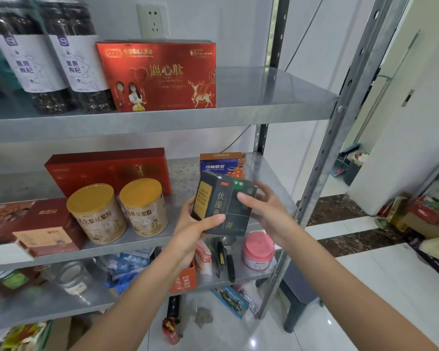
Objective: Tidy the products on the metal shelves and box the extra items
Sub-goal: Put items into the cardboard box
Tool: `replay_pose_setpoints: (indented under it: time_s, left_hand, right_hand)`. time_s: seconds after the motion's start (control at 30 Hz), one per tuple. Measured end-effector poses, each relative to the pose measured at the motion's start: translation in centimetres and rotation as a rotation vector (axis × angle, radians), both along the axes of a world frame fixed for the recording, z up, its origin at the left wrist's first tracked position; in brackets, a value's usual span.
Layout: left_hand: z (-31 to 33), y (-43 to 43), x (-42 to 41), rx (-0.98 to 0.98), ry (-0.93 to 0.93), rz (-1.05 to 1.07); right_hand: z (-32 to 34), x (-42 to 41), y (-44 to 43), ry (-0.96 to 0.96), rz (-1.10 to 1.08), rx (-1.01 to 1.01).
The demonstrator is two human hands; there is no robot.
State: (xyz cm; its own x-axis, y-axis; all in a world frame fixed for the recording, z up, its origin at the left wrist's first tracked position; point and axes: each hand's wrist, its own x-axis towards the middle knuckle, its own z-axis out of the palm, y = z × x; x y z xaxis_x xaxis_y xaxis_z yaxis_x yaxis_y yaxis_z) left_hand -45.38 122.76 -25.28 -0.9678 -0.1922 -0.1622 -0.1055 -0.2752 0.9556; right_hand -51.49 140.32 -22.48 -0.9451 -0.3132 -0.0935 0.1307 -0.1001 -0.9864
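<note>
A dark green carton (222, 202) with gold writing is held in the air in front of the middle metal shelf (269, 173), tilted slightly. My left hand (195, 226) grips its lower left corner, thumb across the front. My right hand (264, 211) holds its right side, fingers wrapped over the front face. Just behind it a blue and orange carton (222, 164) stands on the shelf. Two gold-lidded tins (119, 210) stand to the left of my hands.
The top shelf (276, 97) carries a red gift box (160, 77) and two dark jars (51, 54). Red boxes (107, 171) fill the middle shelf's left. A pink-lidded tub (257, 250), tools and packets lie on the lower shelf. Boxes of goods (421, 214) sit on the floor at right.
</note>
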Motion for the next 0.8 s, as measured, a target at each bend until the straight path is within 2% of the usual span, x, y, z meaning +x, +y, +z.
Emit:
replay_pose_setpoints:
  time_s: [0.1,0.2,0.3,0.53,0.63,0.8]
  left_hand:
    - [-0.5,0.5,0.1,0.079,0.016,-0.008]
    - [-0.5,1.0,0.2,0.013,0.038,-0.034]
    - [0.2,0.4,0.3,-0.09,0.055,-0.158]
    - [1.5,-2.1,0.4,-0.059,-0.003,-0.493]
    - [0.5,-1.6,0.6,0.085,-0.023,-0.515]
    - [-0.1,1.0,0.4,0.225,-0.033,-0.389]
  right_hand:
    - [-1.6,0.1,0.1,-0.163,0.177,-0.068]
    - [-2.1,-0.2,0.4,-0.165,0.261,-0.123]
    - [-2.2,-0.4,0.9,-0.101,0.257,-0.155]
    - [-2.1,-0.2,2.1,-0.112,0.428,-0.238]
    - [-1.6,0.6,1.9,-0.096,0.37,-0.145]
    - [-0.7,1.8,1.4,-0.046,0.05,0.005]
